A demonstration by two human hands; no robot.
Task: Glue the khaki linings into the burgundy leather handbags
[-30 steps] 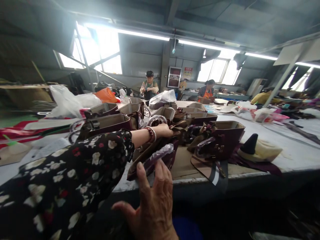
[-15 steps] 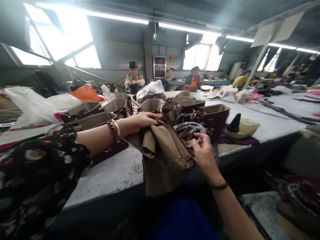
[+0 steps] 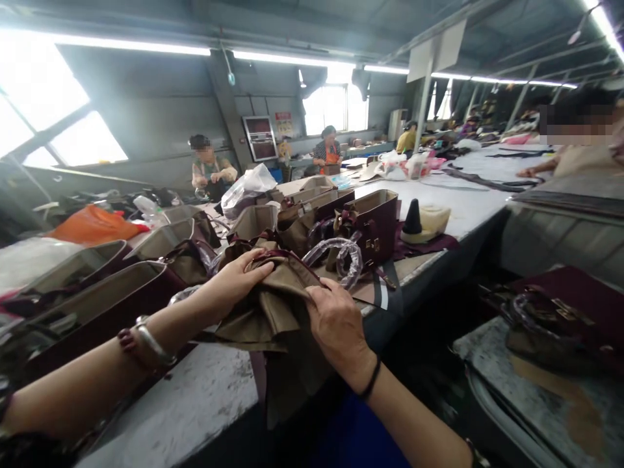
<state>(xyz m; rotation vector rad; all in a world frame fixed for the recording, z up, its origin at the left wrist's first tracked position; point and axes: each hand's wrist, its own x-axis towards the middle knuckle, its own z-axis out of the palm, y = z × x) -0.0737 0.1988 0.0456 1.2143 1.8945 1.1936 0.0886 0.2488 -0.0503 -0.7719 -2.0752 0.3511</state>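
Between my two hands is a bag lining [image 3: 277,312] of brown cloth with a maroon top edge, gathered in folds and hanging over the table's front edge. My left hand [image 3: 246,276] is closed on its upper left, thumb and fingers at the maroon edge. With a pinch, my right hand [image 3: 338,318] grips the same edge further right. Just beyond my right hand lies a looped handle [image 3: 351,260] wrapped in clear plastic. A maroon handbag body [image 3: 375,227] with brown lining stands upright behind it. The lower part of the lining is in shadow.
Several open bag bodies [image 3: 166,279] crowd the left of the white table [image 3: 209,390]. A cream container [image 3: 431,224] with a black cone-shaped piece stands right. Lower right, a stand [image 3: 492,351] bears another maroon bag. A co-worker's hand [image 3: 531,171] rests at the far right; other people sit behind.
The view has turned to the right. My right hand has left the plastic-wrapped handle and now pinches the lining's edge. My left hand stays on the lining.
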